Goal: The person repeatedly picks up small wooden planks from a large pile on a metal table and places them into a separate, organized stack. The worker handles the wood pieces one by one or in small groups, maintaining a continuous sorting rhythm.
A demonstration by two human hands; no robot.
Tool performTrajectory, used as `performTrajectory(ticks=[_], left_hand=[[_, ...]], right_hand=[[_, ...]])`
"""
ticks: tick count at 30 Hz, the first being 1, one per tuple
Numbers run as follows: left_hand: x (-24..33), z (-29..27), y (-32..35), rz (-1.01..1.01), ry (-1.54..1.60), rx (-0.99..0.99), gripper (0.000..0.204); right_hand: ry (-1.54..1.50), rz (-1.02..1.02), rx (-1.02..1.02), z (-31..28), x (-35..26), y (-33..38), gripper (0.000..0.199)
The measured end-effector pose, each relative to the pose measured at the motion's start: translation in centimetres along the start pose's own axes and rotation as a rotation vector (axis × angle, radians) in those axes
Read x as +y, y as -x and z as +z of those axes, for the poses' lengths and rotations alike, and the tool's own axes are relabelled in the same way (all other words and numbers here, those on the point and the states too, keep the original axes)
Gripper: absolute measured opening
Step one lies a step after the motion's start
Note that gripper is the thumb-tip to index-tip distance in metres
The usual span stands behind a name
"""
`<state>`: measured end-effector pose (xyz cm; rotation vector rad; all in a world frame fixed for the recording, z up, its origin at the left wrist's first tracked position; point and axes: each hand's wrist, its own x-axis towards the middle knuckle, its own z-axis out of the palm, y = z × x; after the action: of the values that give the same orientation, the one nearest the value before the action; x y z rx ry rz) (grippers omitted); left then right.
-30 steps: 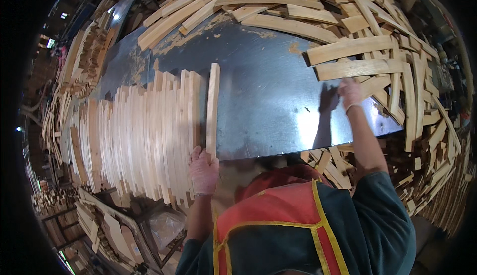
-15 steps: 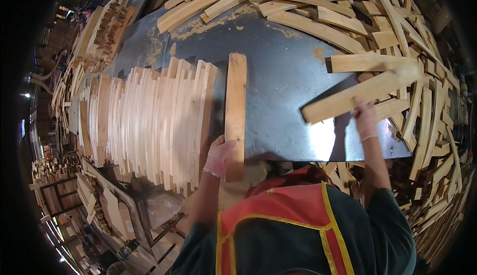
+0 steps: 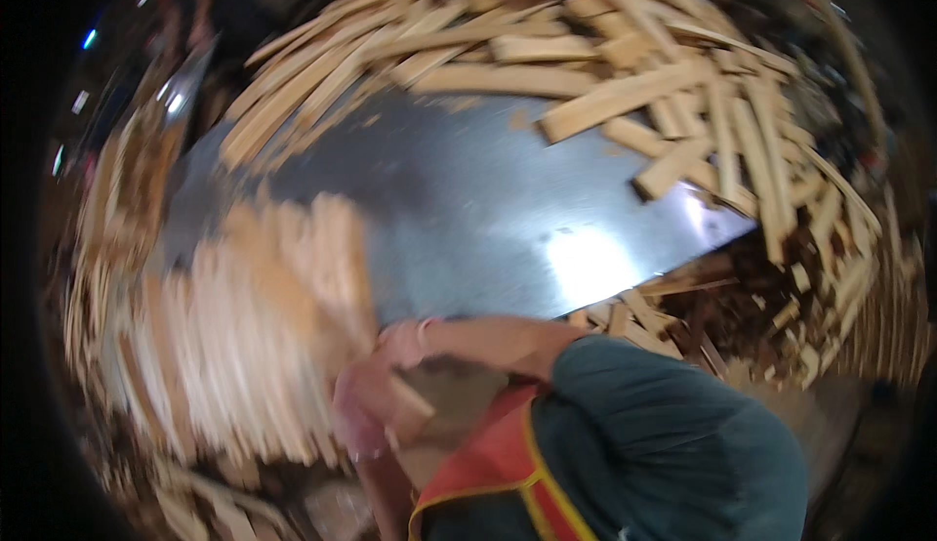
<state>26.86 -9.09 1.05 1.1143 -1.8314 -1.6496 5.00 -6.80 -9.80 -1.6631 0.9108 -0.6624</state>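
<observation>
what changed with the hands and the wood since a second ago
The right hand left the loose slats on the far right and crossed to the upright stack, meeting the left hand at its near end. The picture is blurred, so grips are unclear. The metal table stayed put.

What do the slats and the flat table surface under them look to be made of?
The slats: pale bare wood, unpainted, with rough sawn edges, as far as the blur allows. The table surface: grey sheet metal by its look, smooth and fairly shiny, since a bright patch of light reflects off it near the front edge.
</observation>
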Motion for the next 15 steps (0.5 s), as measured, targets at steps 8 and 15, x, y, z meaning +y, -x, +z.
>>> performTrajectory(ticks=[8,15], left_hand=[[7.6,12.3,-4.2,-0.128,0.552,-0.431,0.063],[9.5,22.3,-10.8,0.024,-0.104,-0.698,0.075]], right_hand=[[-0.974,0.018,0.362,1.4,-11.4,17.7,0.048],[-0.971,0.322,1.251,0.0,-11.9,40.1,0.049]])
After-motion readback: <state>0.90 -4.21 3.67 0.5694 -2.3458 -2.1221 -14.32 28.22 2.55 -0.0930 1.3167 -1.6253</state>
